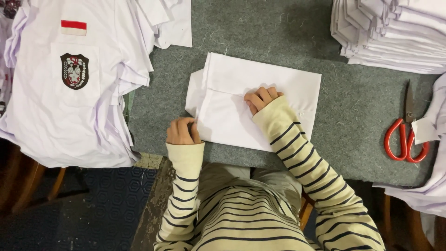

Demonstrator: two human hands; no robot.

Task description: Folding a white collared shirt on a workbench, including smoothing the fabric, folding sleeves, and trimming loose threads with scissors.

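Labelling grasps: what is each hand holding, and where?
Left hand grips the left edge of the folded white cloth shirt; right hand presses knuckles on its middle, holding nothing.

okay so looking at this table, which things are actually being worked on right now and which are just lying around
In hand: folded white shirt, pressed by left hand and right hand.
Lying about: red scissors, folded stack, badged shirt pile.

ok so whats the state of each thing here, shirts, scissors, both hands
white shirt: folded flat on the grey table
left hand: curled, grip closed on the shirt's left edge
right hand: fingers curled, pressing on the shirt
red scissors: closed, lying flat, untouched
folded shirt stack: neatly piled, top right
badged shirt pile: unfolded, spread loosely, overhanging the table
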